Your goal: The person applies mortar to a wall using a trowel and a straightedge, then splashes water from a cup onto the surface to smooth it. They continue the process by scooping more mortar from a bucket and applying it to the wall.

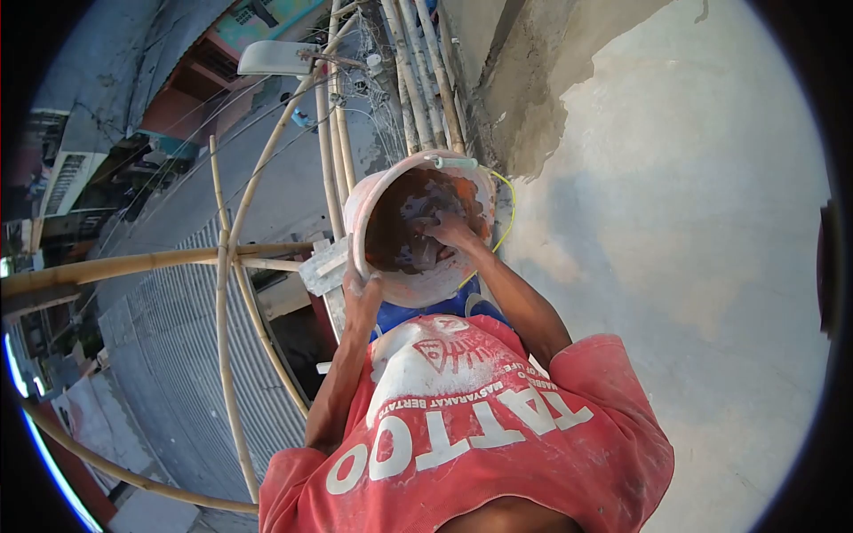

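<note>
A pale, smeared bucket with a yellow-green handle is tilted with its mouth toward me, in front of my red shirt. Wet grey-brown mix lies inside it. My right hand reaches into the bucket and touches the mix; its fingers are partly hidden there. At the bucket's lower left rim is my left hand, with its fingers closed round the rim. A flat, grey-smeared tool sticks out to the left beside this hand; how it is held is unclear.
Bamboo poles form scaffolding on the left, and several more stand beyond the bucket. A plastered wall fills the right, with a darker wet patch at its top. Far below lie a corrugated roof, a street lamp and wires.
</note>
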